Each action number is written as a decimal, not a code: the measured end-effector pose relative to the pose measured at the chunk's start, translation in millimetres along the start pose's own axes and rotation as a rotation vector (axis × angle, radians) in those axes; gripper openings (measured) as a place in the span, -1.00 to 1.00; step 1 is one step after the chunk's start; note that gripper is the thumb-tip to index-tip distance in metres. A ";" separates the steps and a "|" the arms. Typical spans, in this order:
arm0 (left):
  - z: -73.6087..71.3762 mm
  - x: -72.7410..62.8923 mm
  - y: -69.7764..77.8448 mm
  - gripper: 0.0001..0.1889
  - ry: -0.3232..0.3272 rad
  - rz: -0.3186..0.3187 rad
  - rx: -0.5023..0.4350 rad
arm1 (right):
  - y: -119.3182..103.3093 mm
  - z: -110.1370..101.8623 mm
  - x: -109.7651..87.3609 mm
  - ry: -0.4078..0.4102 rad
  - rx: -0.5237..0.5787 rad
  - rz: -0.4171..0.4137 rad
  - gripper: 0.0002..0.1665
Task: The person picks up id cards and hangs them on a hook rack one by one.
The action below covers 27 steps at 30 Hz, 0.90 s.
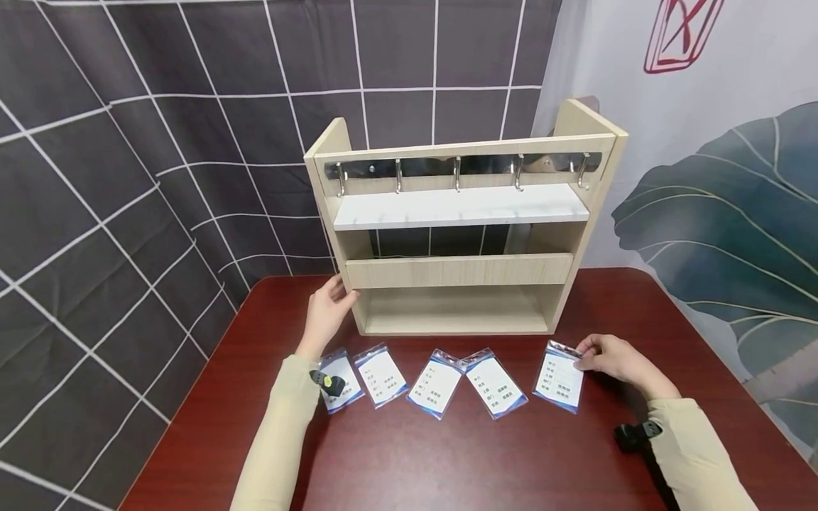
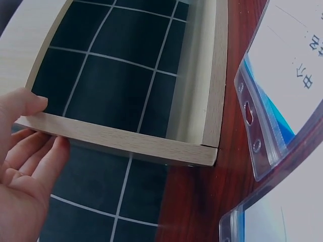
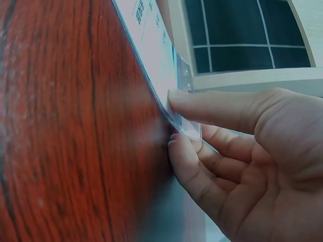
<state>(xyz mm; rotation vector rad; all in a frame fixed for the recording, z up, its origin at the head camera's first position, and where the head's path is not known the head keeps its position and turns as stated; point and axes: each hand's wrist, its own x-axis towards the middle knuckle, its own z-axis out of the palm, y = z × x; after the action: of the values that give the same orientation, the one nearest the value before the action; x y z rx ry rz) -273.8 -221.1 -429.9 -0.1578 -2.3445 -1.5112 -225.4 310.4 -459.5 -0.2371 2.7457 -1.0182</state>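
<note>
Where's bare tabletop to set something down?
Free: the table on the near side of the five cards, between the sleeves; also left of the left hand, and beyond the right hand, right of the rack. Crowded: the strip along the rack's front, where the middle two meet.

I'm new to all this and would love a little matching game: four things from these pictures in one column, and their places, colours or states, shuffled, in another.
Things
1. Left hand
2. Metal hooks
3. Right hand
4. Table

Places, colours or states
A. Pinching the rightmost card
B. Dark red, with a sheen
C. Gripping the wooden rack at its side edge
D. In a row above the white shelf

Right pairs: 1-C, 2-D, 3-A, 4-B
</note>
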 end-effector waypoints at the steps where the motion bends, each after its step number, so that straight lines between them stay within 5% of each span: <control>1: 0.0 0.7 0.0 -0.46 0.004 0.001 -0.002 | -0.5 -0.4 0.1 -0.002 0.016 -0.001 -0.72; 12: 1.7 -2.4 -0.2 -0.45 0.012 -0.010 -0.008 | -4.0 -2.6 0.4 -0.053 0.188 -0.054 -0.67; 27: 3.2 -5.6 1.6 -0.44 0.022 -0.017 -0.053 | -32.7 -13.3 -3.0 0.079 0.210 -0.125 -0.59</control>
<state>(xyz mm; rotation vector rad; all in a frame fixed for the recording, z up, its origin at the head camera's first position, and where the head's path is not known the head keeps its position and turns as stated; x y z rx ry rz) -268.9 -217.0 -431.7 -0.1337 -2.2954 -1.5760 -223.2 294.8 -427.7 -0.3451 2.6936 -1.3659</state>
